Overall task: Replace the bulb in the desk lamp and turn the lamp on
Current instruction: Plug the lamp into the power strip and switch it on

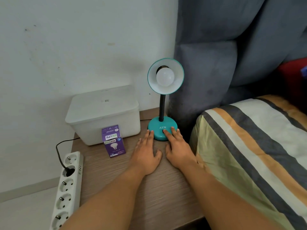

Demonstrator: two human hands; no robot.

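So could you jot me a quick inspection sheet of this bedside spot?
Surface: wooden nightstand, bare at the front.
Job's things: teal desk lamp, unlit bulb fitted; purple bulb box upright.
Clutter: white lidded bin.
Hands: left hand flat on the wood; right hand with fingertips on the lamp base.
Cables: black cord plugged into power strip.
Surroundings: wall, grey headboard, striped bedding.

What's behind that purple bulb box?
Behind the bulb box stands a white lidded bin, close up or touching. The box hides part of the bin's front, and the lid hides whatever is inside.
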